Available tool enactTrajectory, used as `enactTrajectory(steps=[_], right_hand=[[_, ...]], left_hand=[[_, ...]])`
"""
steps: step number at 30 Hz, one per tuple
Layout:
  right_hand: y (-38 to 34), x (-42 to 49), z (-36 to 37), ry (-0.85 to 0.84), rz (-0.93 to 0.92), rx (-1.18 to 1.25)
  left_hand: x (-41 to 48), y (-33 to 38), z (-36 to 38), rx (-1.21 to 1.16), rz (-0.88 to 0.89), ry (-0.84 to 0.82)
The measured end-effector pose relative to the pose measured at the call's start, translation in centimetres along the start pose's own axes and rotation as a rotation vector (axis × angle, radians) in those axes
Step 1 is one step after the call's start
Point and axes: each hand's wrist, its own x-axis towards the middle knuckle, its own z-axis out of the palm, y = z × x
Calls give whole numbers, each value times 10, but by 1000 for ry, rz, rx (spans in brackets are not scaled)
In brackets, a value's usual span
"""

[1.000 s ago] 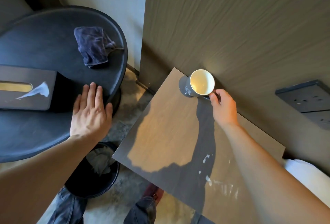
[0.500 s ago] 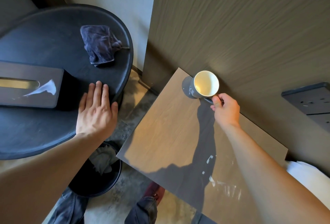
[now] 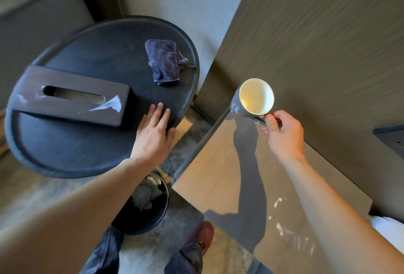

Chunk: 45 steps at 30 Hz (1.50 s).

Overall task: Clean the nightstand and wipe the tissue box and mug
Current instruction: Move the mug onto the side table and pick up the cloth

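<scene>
My right hand (image 3: 284, 133) grips the handle of a grey mug (image 3: 253, 98) with a cream inside, held tilted above the far left corner of the wooden nightstand (image 3: 209, 177). White smears mark the nightstand's near right part. My left hand (image 3: 153, 133) lies flat, fingers apart, on the round black table (image 3: 65, 151), just right of the dark brown tissue box (image 3: 72, 101), which has white smears and a tissue showing at its slot. A crumpled dark blue cloth (image 3: 166, 63) lies on the table's far right side.
A black bin (image 3: 142, 210) holding crumpled tissues stands on the floor between the table and the nightstand. A wood-grain wall panel (image 3: 317, 44) rises behind the nightstand, with a dark socket plate (image 3: 391, 138) at the right. My shoe (image 3: 201, 236) shows below.
My right hand has lifted the mug off the nightstand's corner and tilted it. The view has shifted, showing more of the round table. My left hand stays flat on the table.
</scene>
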Motion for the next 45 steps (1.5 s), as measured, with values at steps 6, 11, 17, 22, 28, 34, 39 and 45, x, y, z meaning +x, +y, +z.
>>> enactTrajectory(steps=[6, 11, 17, 22, 28, 34, 39, 45], right_hand=[[-70, -7, 43, -62, -142, 37], [-144, -14, 93, -131, -199, 66], [-198, -5, 137, -152, -253, 51], [-233, 5, 181, -191, -309, 11], [-247, 11, 220, -202, -280, 8], [-252, 10, 241, -207, -281, -32], [-251, 9, 249, -208, -288, -48], [-249, 9, 251, -194, -282, -30]], left_hand=[[-42, -29, -22, -116, 136, 34], [-84, -88, -42, -52, 31, 111], [-100, -130, -64, 88, -280, 195], [-86, -163, -80, 191, -406, 193], [-79, -170, -85, 282, -427, 139], [-78, -170, -87, 276, -432, 113], [-79, -170, -87, 272, -432, 106], [-79, -169, -87, 275, -429, 111]])
